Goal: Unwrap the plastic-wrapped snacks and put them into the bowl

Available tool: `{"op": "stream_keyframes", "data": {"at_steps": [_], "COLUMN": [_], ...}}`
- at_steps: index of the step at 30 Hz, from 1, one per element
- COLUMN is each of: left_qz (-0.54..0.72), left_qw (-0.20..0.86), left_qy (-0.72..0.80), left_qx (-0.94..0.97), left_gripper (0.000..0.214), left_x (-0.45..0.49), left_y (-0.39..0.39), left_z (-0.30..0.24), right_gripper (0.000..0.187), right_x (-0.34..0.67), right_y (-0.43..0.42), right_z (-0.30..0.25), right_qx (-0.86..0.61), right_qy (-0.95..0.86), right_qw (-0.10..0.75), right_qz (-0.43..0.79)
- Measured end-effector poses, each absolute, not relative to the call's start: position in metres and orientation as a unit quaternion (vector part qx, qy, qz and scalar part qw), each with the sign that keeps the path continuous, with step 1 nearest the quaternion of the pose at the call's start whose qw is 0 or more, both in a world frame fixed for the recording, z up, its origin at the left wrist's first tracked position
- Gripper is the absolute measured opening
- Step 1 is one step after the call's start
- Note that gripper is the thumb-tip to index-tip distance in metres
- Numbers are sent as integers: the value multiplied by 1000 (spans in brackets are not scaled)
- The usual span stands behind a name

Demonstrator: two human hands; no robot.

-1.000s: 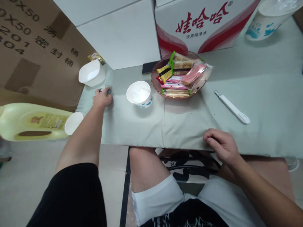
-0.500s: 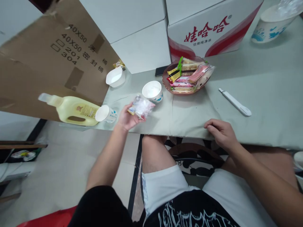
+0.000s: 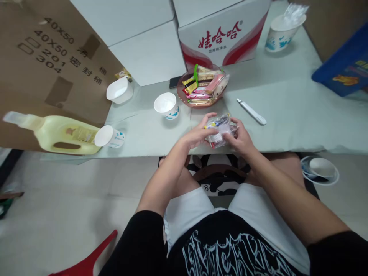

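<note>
A small clear plastic packet [image 3: 219, 126] with blue, yellow and red print is held between both hands near the table's front edge. My left hand [image 3: 198, 135] grips its left side, thumb lying across the front. My right hand [image 3: 240, 138] is closed on the right side, thumb pressed to the wrapper. What lies inside the packet I cannot make out. Just behind the hands stands a glass bowl [image 3: 184, 96] filled with wrapped snacks. To the right lies a white utility knife [image 3: 252, 112]. A paper cup [image 3: 168, 105] with blue print stands to the left.
At the left are a yellow bottle [image 3: 48, 132] lying on its side, another paper cup [image 3: 113, 138] and a white plastic dish [image 3: 120, 91]. Cardboard boxes [image 3: 143, 53] line the back. A paper bucket [image 3: 277, 40] holding plastic and a blue package [image 3: 342, 63] are at the right.
My left hand has carried the packet rightward from beside the paper cup. My right hand, earlier resting at the table edge, now holds the packet too. The view has shifted right.
</note>
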State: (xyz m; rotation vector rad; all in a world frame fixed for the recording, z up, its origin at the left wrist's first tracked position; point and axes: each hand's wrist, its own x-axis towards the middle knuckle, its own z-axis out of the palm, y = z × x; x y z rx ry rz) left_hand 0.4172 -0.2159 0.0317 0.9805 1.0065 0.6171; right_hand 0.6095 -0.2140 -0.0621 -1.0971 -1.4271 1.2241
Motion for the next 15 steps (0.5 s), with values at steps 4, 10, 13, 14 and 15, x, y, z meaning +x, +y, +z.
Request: {"op": "stream_keyframes", "data": {"at_steps": [4,10,13,14,15], "left_qz": [299,404,430,425,413], "left_qw": [671,505,438,431,424], "left_qy": [480,499,520,522,521], "left_qx": [479,577,594,601,615], "left_gripper": [77,90,76,70,63], "left_x": [419,416,414,414,413], "left_y": [-213,-219,-222,-222,-222], "left_z": [21,-20,-39,-44,-48], "right_gripper": [77,58,45,44,44], "right_x": [607,606,605,605,605], "right_y": [-213,-212,-212,-211,-211], "right_z": [-56,-54,-52,-52,-52], "right_qx": [-452,-492,-509,-513,-514], "right_qy": [-552,-547,-566,-576,-589], "right_qw": [479,466,463,460,455], "right_qz": [512,492,455,441,427]}}
